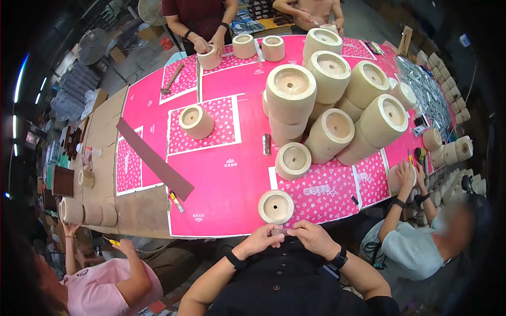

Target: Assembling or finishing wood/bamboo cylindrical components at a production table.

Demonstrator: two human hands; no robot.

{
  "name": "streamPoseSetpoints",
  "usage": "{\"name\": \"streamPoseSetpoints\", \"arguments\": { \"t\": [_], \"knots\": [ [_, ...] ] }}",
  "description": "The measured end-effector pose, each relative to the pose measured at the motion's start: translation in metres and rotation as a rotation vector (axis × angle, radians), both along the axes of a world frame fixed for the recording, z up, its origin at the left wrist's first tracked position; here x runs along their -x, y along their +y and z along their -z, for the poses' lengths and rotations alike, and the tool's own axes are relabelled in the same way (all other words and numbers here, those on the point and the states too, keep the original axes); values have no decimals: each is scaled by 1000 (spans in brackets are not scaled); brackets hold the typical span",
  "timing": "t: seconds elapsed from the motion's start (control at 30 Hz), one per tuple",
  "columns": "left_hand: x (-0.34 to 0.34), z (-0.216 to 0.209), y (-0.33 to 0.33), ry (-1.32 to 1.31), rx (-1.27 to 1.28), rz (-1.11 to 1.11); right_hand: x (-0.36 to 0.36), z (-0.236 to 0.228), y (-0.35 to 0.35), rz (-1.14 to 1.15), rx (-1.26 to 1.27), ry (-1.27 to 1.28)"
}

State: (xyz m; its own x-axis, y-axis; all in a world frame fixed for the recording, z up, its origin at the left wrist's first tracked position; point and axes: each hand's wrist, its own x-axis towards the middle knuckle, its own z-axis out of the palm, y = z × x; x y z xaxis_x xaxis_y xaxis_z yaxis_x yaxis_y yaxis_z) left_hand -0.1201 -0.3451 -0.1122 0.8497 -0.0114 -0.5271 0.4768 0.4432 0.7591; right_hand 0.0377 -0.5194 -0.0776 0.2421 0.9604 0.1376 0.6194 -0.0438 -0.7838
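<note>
— The fingers [275,240] of the left hand [257,239]: how do they stand?

— Bent inward and pinching a small grey-brown piece [279,231]. The right hand [316,239] has thumb and fingertips closed on the right end of it.

— Where exactly is that piece?

— Between the two hands, at the near edge of the pink table [221,179], in front of the dark shirt [263,279]. I can't tell what it is made of.

— What is nearest to it?

— A pale round block [275,207], just beyond the hands, with a dark hole in its recessed top. Farther off and to the right stands a cluster of stacked blocks [331,125].

— And to the left?

— A long brown strip [153,158] lies slantwise, with a yellow-and-white cutter [176,201] by its near end. Beyond that, a lone block [196,122] stands on a patterned sheet [225,117]; a hammer [173,80] lies farther still.

— Who else is there?

— Near left, a person in pink [108,287] holds a yellow knife [112,242]. At the far side, a person in maroon [195,16] has both hands on another block [210,59].
</note>
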Motion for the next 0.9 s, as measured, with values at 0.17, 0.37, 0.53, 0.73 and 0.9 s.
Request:
{"name": "streamPoseSetpoints", "arguments": {
  "t": [0.17,0.37,0.53,0.73,0.9],
  "knots": [
    [-5,7,-12,20,-294,-47,-2,-12,2,-11,89,259],
    [-10,0,-24,-249,-884,102,-5,-1,5,-105,304,102],
    [-7,1,-11,-136,-932,78,-10,12,20,-14,143,-99],
    [-27,48,24,-221,-1323,-53,1,38,72,96,79,-526],
    [-30,86,23,-220,-1300,-76,17,79,82,27,341,-674]
  ]
}}
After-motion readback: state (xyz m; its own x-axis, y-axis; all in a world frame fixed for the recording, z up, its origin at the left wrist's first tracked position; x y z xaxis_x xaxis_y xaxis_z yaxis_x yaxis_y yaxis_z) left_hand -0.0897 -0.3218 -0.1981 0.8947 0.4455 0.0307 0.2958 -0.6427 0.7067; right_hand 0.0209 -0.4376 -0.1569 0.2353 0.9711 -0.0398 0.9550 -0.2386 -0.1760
